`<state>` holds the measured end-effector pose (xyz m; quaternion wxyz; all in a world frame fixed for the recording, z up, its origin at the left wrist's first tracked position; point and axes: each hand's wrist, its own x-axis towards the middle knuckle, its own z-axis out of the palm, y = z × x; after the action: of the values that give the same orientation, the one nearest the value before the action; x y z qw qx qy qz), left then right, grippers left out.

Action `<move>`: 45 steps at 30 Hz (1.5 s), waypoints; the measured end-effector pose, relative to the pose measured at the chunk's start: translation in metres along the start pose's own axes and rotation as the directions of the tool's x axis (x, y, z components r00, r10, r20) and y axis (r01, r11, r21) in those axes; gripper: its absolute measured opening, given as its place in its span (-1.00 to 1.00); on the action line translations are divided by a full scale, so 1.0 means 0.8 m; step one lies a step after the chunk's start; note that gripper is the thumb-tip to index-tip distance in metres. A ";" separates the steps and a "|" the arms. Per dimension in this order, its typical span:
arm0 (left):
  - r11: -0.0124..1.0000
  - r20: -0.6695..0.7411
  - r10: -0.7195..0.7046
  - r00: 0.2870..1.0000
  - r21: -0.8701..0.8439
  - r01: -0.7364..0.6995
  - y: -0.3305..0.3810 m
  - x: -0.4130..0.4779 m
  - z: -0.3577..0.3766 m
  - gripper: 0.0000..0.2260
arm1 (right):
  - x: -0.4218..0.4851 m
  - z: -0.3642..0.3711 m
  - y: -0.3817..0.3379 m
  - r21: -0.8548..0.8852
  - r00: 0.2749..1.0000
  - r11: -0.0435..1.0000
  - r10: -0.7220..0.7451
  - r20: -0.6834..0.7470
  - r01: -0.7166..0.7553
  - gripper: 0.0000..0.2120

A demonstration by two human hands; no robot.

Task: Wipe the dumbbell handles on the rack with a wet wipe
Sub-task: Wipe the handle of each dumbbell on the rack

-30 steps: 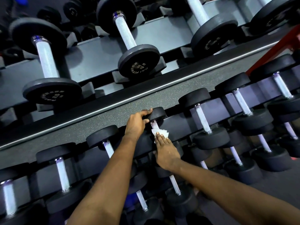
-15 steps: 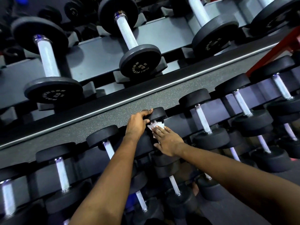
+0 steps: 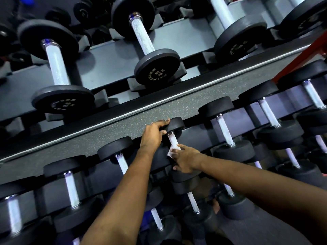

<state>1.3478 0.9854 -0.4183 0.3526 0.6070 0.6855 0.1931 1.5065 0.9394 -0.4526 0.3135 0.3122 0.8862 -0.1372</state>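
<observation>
**Desk:** What does the head view give you?

**Me:** I'm looking down at a tiered rack point(image 3: 109, 57) full of dumbbells. The one being worked on point(image 3: 174, 126) sits in the middle tier, roughly centre frame, lying in its cradle with its far head up by the speckled grey strip point(image 3: 123, 126).

**Desk:** Left hand?

**Me:** My left hand point(image 3: 153, 134) is on that far head, fingers curled over its rim and thumb against the near side, gripping it.

**Desk:** And the right?

**Me:** The right hand point(image 3: 185, 160) is lower down on the same dumbbell. Its fingers are pinched around the wipe point(image 3: 172, 150), a small white wad pressed against the lower part of the handle point(image 3: 172, 140). The upper part of the handle shows bare and pale between the two hands.

**Desk:** Is the wipe wrapped all the way around?

**Me:** I can't say for sure; the fingers cover most of it and I see only the side facing the camera.

**Desk:** The near head of that dumbbell?

**Me:** Hidden under the right hand and wrist.

**Desk:** Neighbours?

**Me:** Another dumbbell point(image 3: 224, 124) lies just to the right in the same tier, and one point(image 3: 117, 152) to the left. The top tier holds bigger ones; the nearest point(image 3: 156, 68) reads 25 on its end plate. A red beam point(image 3: 307, 55) crosses the right edge.
</observation>
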 end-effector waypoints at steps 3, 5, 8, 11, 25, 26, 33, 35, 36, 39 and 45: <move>1.000 0.001 0.006 1.000 0.009 -0.006 0.002 -0.001 0.000 -0.52 | 0.005 -0.011 0.007 -0.020 0.999 1.000 0.003 -0.044 -0.004 -0.34; 1.000 -0.002 0.005 1.000 0.004 -0.005 0.000 -0.001 0.000 -0.53 | 0.005 -0.017 0.011 -0.067 0.990 0.996 0.042 -0.136 -0.051 -0.35; 1.000 0.003 -0.006 1.000 0.000 0.006 0.001 -0.001 0.000 -0.52 | -0.001 -0.006 0.010 -0.105 0.991 0.993 0.035 -0.132 -0.049 -0.33; 1.000 -0.005 -0.008 1.000 0.007 0.008 0.001 -0.001 0.000 -0.52 | -0.003 0.007 0.009 -0.121 0.990 0.992 0.020 -0.139 -0.037 -0.33; 1.000 -0.008 0.009 1.000 0.027 -0.009 0.000 -0.001 0.000 -0.54 | 0.012 0.023 0.005 0.132 0.873 0.970 0.243 -0.424 -0.206 -0.34; 0.999 -0.004 0.009 1.000 0.031 -0.009 0.000 -0.001 0.000 -0.54 | 0.016 0.021 0.004 0.111 0.880 0.975 0.224 -0.420 -0.195 -0.34; 0.999 0.011 0.021 1.000 0.029 -0.021 0.002 -0.002 -0.003 -0.55 | 0.021 0.020 -0.001 0.111 0.870 0.967 0.254 -0.422 -0.229 -0.35; 0.999 0.003 0.024 1.000 0.021 -0.024 0.002 -0.001 -0.003 -0.55 | 0.018 0.030 -0.007 0.230 0.861 0.943 0.317 -0.398 -0.241 -0.31; 1.000 -0.002 0.028 1.000 0.014 -0.028 0.001 -0.001 -0.002 -0.55 | 0.018 0.033 -0.011 0.296 0.855 0.923 0.351 -0.381 -0.247 -0.28; 0.999 0.000 0.030 1.000 0.017 -0.030 0.001 -0.001 -0.002 -0.55 | 0.023 0.032 -0.025 0.478 0.842 0.845 0.427 -0.330 -0.241 -0.17; 0.999 -0.001 0.031 1.000 0.020 -0.031 -0.001 0.000 -0.001 -0.55 | 0.036 0.009 -0.043 0.803 0.793 0.571 0.563 -0.233 -0.170 -0.06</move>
<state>1.3468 0.9856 -0.4184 0.3428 0.6210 0.6781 0.1922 1.4699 0.9231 -0.4751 -0.0434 0.6184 0.7080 -0.3382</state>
